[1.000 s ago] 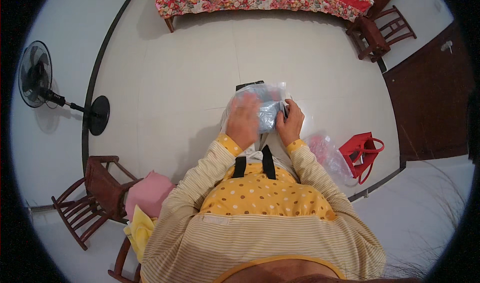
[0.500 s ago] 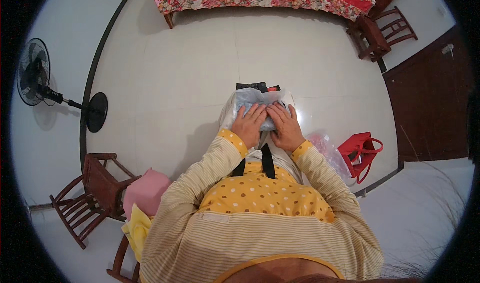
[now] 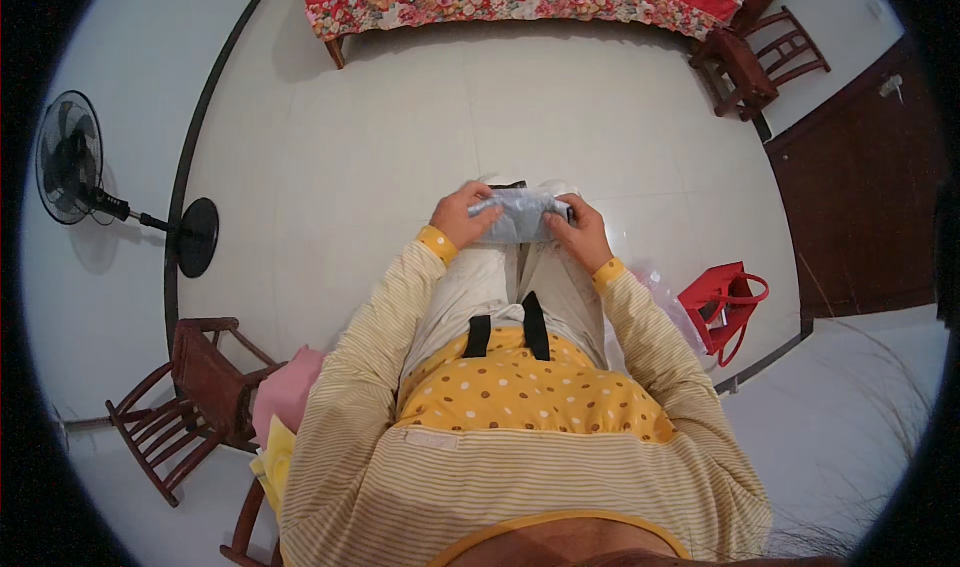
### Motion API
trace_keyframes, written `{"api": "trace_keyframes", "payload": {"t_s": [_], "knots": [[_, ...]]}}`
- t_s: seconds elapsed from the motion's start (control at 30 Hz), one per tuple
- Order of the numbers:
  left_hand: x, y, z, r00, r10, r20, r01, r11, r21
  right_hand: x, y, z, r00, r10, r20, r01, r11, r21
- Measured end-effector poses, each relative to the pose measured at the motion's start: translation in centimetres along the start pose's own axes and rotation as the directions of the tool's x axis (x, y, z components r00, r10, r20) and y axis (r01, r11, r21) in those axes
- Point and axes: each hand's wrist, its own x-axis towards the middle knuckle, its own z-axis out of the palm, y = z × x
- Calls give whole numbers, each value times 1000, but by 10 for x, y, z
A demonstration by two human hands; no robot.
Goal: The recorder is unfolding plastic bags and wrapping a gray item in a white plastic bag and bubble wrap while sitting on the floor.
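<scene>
Pale-blue plastic bundle (image 3: 519, 219), one: located between the hands, above pale trousers (image 3: 455, 289). Left hand (image 3: 463, 216): partly closed, gripping its left end. Right hand (image 3: 583, 235): thumb and fingers pinching its right end.

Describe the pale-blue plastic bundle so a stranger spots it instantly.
From the red floral-covered bed, come down the pale tiled floor to the person's cream trousers. Over the knees, the left hand and right hand hold the wide, pale-blue plastic bundle. Its blue sets it apart from the cream trousers.
</scene>
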Motion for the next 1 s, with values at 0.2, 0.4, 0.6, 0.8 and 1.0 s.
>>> {"api": "trace_keyframes", "payload": {"t_s": [0.2,0.4,0.6,0.8,1.0], "knots": [[7,-40,21,978,-124,-168,115,992,-60,18,5,8,995,75,-70,-88,971,-221],[1,-42,27,977,-132,-165,95,972,-213,20,-6,5,991,125,-53,-135,954,-268],[-20,10,23,943,-242,-227,98,856,-507,-11,2,3,940,33,-340,48,973,227],[-48,70,53,935,-299,-192,36,617,-786,-61,-27,16,963,269,-30,-183,729,660],[-65,80,73,986,-165,-26,110,756,-645,-71,-53,5,957,287,-48,-55,340,939]]}}
